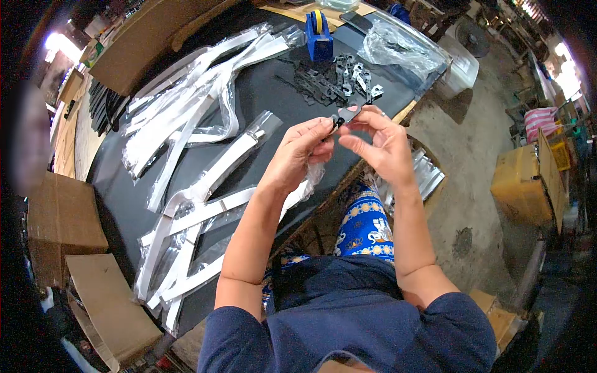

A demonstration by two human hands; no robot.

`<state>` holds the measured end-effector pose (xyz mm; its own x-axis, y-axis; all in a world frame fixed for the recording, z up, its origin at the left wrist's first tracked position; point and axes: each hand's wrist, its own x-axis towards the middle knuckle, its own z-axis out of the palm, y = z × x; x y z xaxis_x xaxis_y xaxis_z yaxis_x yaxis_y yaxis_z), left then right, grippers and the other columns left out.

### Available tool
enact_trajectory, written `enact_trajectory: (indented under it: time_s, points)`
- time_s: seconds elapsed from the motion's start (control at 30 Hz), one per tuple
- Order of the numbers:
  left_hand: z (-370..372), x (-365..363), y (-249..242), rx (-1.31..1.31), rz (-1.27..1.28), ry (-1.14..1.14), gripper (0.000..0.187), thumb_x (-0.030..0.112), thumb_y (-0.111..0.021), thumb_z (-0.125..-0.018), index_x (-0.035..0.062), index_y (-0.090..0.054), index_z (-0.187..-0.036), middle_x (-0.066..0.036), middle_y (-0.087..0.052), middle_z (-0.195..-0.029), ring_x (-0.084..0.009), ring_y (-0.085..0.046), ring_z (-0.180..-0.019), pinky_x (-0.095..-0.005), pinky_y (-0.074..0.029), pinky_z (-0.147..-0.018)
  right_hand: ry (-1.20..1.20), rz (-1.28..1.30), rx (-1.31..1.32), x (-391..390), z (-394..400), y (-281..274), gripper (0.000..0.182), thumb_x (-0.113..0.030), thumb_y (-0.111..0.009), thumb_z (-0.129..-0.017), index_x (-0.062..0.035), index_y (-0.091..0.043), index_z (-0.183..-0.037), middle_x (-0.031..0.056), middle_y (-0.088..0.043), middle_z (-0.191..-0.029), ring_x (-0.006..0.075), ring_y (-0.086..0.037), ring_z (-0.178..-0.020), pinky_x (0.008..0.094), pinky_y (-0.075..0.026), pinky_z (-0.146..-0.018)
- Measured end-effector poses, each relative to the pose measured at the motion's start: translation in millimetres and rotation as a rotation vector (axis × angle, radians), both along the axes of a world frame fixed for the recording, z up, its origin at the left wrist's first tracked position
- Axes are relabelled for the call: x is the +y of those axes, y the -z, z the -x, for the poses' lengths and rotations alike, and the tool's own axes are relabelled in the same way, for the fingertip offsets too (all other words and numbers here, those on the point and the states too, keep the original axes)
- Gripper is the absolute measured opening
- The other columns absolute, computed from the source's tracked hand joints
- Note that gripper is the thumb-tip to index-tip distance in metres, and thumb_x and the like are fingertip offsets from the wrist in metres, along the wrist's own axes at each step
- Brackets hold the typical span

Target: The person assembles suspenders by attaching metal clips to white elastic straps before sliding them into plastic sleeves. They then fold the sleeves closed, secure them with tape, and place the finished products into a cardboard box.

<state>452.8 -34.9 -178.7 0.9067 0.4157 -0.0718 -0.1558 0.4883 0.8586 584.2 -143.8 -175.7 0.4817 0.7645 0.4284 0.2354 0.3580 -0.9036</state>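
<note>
Two bare hands meet over the near edge of the table, with one small black piece (346,115) between them. The left hand (300,152) has thumb and fingers pinched on its near end; the right hand (384,140) has its fingers at the far end and its thumb standing away below, and whether those fingers grip it or only touch it I cannot tell. Just beyond the hands lies one loose heap of black parts (314,87), overlapping too much to count. One blue tape dispenser (320,46) with one yellow roll (318,22) stands behind the heap, and a crumpled clear plastic bag (398,50) lies to its right. Left of the hands, white strips in clear sleeves (214,165) lie crossed in two rough groups, too tangled for a sure number. All this rests on one dark tabletop (255,93). A bare, stained concrete floor (463,205) runs along the right, with one round fan (472,36) farther back. Beside the person's leg, a low carton (440,186) holds plastic-wrapped pieces. Another cardboard box (522,186) stands on the floor at right, near a pink-and-white striped bag (540,121); its contents are hidden. At the table's left side are a brown box (65,217) and, nearer, a carton with a raised flap (115,311).
</note>
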Motion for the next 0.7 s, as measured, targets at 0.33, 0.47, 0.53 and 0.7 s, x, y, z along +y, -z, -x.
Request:
enact_trajectory:
  time_s: [0.33, 0.47, 0.53, 0.7]
  points:
    - [1.2, -1.5, -4.2, -0.084, 0.100, 0.112, 0.031, 0.031, -0.053, -0.097, 0.0021, -0.062, -0.099, 0.007, -0.040, -0.063, -0.0046, -0.032, -0.057, -0.0206, -0.024, -0.052, -0.094, 0.026, 0.224, 1.1, 4.2, 0.5, 0.030, 0.001, -0.076, -0.077, -0.0008, -0.067, -0.106, 0.0009, -0.066, -0.098, 0.0064, -0.059, -0.085, 0.0220, -0.048, -0.082]
    - [1.8, 0.5, -0.5, -0.076, 0.076, 0.099, 0.027, 0.032, -0.054, -0.097, 0.0054, -0.060, -0.093, 0.006, -0.042, -0.064, -0.0044, -0.033, -0.058, -0.0205, -0.024, -0.051, -0.077, 0.012, 0.271, 1.4, 6.0, 3.1, 0.029, 0.001, -0.075, -0.078, -0.0008, -0.067, -0.106, 0.0024, -0.067, -0.101, 0.0063, -0.059, -0.085, 0.0225, -0.049, -0.081]
    - [1.5, 1.7, 0.8, -0.024, 0.058, 0.092, 0.025, 0.031, -0.056, -0.095, 0.0065, -0.060, -0.092, 0.006, -0.043, -0.065, -0.0035, -0.035, -0.058, -0.0201, -0.024, -0.051, -0.079, -0.012, 0.281, 1.5, 7.1, 4.6, 0.028, 0.000, -0.075, -0.079, -0.0004, -0.066, -0.105, 0.0035, -0.067, -0.102, 0.0073, -0.060, -0.088, 0.0234, -0.050, -0.080]
    - [1.3, -1.4, -0.3, -0.029, -0.007, 0.029, 0.023, 0.029, -0.058, -0.094, 0.0064, -0.061, -0.091, 0.006, -0.043, -0.065, -0.0023, -0.036, -0.057, -0.0196, -0.024, -0.051, -0.052, 0.013, 0.223, -0.8, 7.1, -1.3, 0.023, 0.000, -0.073, -0.081, 0.0006, -0.067, -0.103, 0.0046, -0.067, -0.101, 0.0096, -0.062, -0.093, 0.0248, -0.050, -0.081]
